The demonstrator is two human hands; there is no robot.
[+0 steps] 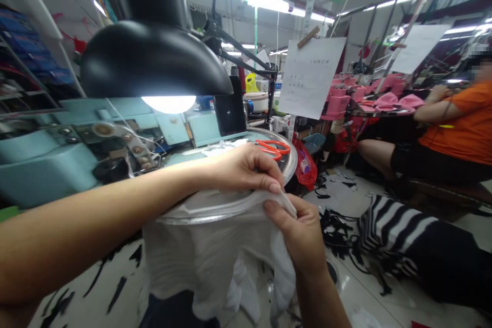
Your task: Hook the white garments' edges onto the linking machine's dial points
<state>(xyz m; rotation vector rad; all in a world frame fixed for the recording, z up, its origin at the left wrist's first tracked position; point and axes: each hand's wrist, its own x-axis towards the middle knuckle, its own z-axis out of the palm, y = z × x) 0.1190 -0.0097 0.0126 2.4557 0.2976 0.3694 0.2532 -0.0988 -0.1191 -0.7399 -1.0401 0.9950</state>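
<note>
A white knit fabric piece (200, 251) hangs over the near rim of a round, toothed metal dial (290, 161). My left hand (246, 166) reaches across from the left, its thumb and fingers pinching the fabric's upper edge. Just to the right and slightly lower, my right hand (302, 230) grips the same edge, thumb on the near side. The two hands nearly touch, with a folded bit of cloth between them. Behind my left hand, orange-handled scissors (274, 147) lie on the dial's top.
A black lamp (154, 59) hangs low over the pale-blue machine (46, 159). A phone (229, 107) stands upright behind the dial. On the right, a person in an orange shirt (457, 118) sits near pink pieces (395, 102). Striped fabric (400, 225) and dark scraps lie low on that side.
</note>
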